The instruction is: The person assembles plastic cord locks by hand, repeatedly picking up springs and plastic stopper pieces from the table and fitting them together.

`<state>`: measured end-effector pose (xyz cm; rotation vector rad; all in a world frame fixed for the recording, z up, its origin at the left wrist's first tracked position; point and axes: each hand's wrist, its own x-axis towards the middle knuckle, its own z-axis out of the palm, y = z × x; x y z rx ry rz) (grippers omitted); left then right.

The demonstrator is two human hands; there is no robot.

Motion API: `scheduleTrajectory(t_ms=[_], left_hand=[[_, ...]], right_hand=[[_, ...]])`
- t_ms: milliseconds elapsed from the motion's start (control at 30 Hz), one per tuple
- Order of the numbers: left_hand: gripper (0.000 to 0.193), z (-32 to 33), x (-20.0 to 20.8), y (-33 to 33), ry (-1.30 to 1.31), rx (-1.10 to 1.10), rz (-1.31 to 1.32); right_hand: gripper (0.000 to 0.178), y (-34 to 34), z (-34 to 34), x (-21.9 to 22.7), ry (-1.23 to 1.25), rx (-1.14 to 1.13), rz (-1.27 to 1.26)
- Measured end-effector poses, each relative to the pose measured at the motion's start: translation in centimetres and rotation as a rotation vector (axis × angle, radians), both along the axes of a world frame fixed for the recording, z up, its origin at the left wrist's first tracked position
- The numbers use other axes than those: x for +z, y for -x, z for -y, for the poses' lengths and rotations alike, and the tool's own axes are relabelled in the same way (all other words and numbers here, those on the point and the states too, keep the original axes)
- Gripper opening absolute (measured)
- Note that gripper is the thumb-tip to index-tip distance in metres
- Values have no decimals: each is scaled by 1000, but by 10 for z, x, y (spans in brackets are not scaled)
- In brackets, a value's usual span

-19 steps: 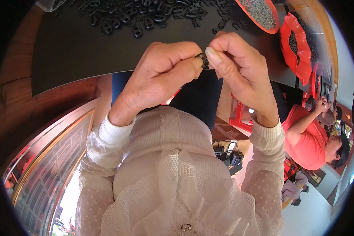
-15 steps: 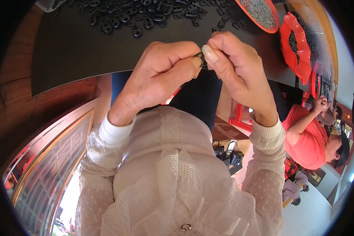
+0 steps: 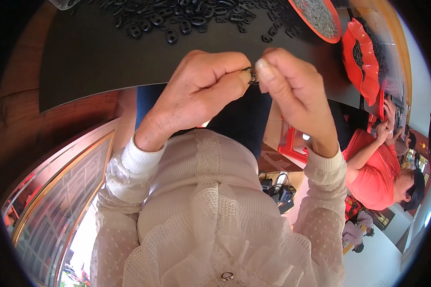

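Observation:
My left hand [image 3: 202,89] is closed, pinching a small black plastic piece [image 3: 252,75] between thumb and forefinger. Only the piece's edge shows past the fingertips. My right hand [image 3: 296,85] meets it from the other side, its thumb pressed against the curled forefinger. Whatever lies in the right fingertips is too small or hidden to make out. Both hands are above the near edge of a dark table mat [image 3: 100,60]. Beyond them lies a heap of black oval plastic pieces with two holes [image 3: 171,36], some mixed with smaller black parts [image 3: 271,31].
A red bowl [image 3: 339,34] of small silvery metal pieces stands at the far right. Beside it is a wavy-rimmed red dish [image 3: 367,71] holding black parts. A co-worker in a red shirt [image 3: 371,174] sits to the right. Below the table is a red stool [image 3: 290,148].
Both hands have shifted slightly right, and the right fingertips have moved a little away from the left, baring more of the black piece. The co-worker's hands have also moved.

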<state>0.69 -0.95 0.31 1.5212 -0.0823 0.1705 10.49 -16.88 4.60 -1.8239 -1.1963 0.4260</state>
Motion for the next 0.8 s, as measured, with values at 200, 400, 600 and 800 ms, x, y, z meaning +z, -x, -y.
scheduleTrajectory(t_ms=[200, 400, 600, 800], left_hand=[[17, 0, 0, 1, -6, 34, 47], [21, -5, 4, 2, -80, -50, -37], [18, -5, 1, 3, -77, -33, -16], [16, -6, 2, 2, -61, -52, -31]], right_hand=[[23, -11, -4, 1, 62, 73, 32], [8, -58, -30, 14, 147, 71, 377], [3, -90, -69, 5, 226, 189, 576], [2, -93, -68, 13, 234, 167, 695]])
